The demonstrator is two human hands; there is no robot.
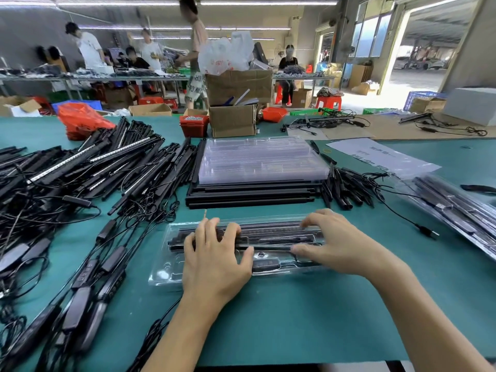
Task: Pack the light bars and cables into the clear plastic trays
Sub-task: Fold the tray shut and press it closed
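Head view: I saw my left hand (214, 253) and right hand (332, 242), fingers spread, pressing bars into the tray (163, 269) at six o'clock; loose bars (88, 167) (plenty) waited at nine, spare trays (257, 159) at twelve.

Tray (163, 275) clear glossy plastic; light bars (249, 196) matt black; table cover (295, 318) matt green.

Bright ceiling tube lights (265, 2), blown-out daylight at doorway (418, 63), fisheye-bent edges, blurred background people (194, 49)
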